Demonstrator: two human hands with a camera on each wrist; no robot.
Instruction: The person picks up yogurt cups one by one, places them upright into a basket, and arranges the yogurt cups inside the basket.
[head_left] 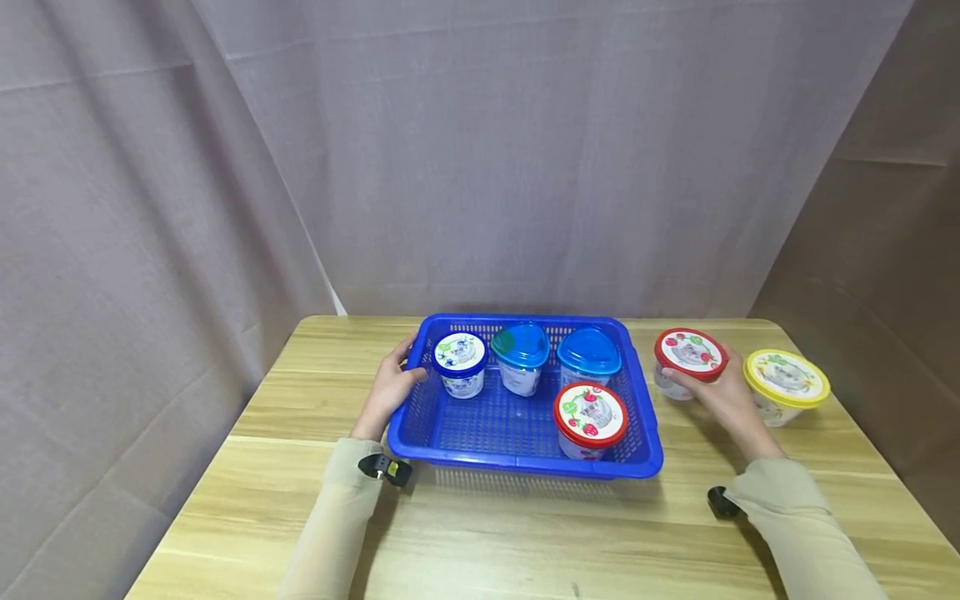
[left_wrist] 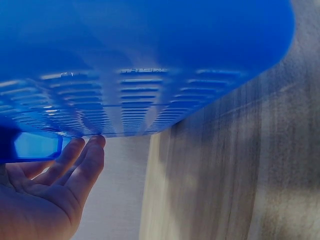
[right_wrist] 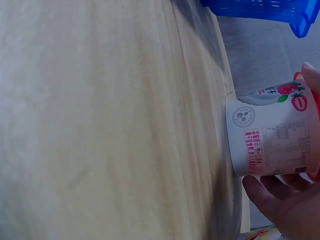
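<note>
My left hand (head_left: 389, 388) grips the left side of a blue plastic basket (head_left: 487, 461), with the thumb at the rim and fingers (left_wrist: 87, 167) against its slotted outer wall. To the basket's right, my right hand (head_left: 723, 396) holds a red-lidded tub (head_left: 691, 354) with strawberries printed on it. The right wrist view shows this white tub (right_wrist: 272, 130) between thumb and fingers, upright near the table's edge. Inside the basket stand a dark-blue-lidded tub (head_left: 461, 358), two tubs with light blue lids (head_left: 522, 343) and another red-lidded tub (head_left: 590, 414).
A yellow-lidded tub (head_left: 786, 379) stands just right of my right hand, close to the table's right edge. The wooden table (head_left: 510, 542) extends in front of the basket. Grey curtains (head_left: 525, 167) hang behind the table.
</note>
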